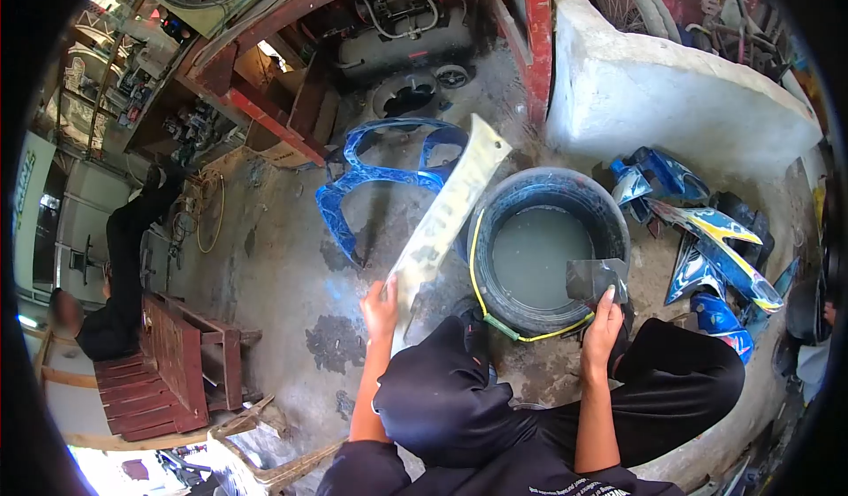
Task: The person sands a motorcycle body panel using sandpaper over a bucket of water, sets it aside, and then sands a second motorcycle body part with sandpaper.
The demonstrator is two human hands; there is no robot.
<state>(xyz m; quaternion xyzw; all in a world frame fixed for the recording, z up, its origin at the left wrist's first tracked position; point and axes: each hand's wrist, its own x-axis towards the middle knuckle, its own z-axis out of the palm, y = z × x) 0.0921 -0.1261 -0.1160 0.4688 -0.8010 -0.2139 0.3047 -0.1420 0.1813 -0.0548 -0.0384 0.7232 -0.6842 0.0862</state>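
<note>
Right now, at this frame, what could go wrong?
The thin dark sheet, held at its edge by the right hand over the bucket's rim, could slip into the liquid. The long pale panel, held near its lower end by the left hand, might swing and knock the blue frame or bucket.

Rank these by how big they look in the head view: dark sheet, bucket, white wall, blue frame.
1. White wall
2. Bucket and blue frame: their overall spans look close, so I won't rank them
3. Dark sheet
</note>
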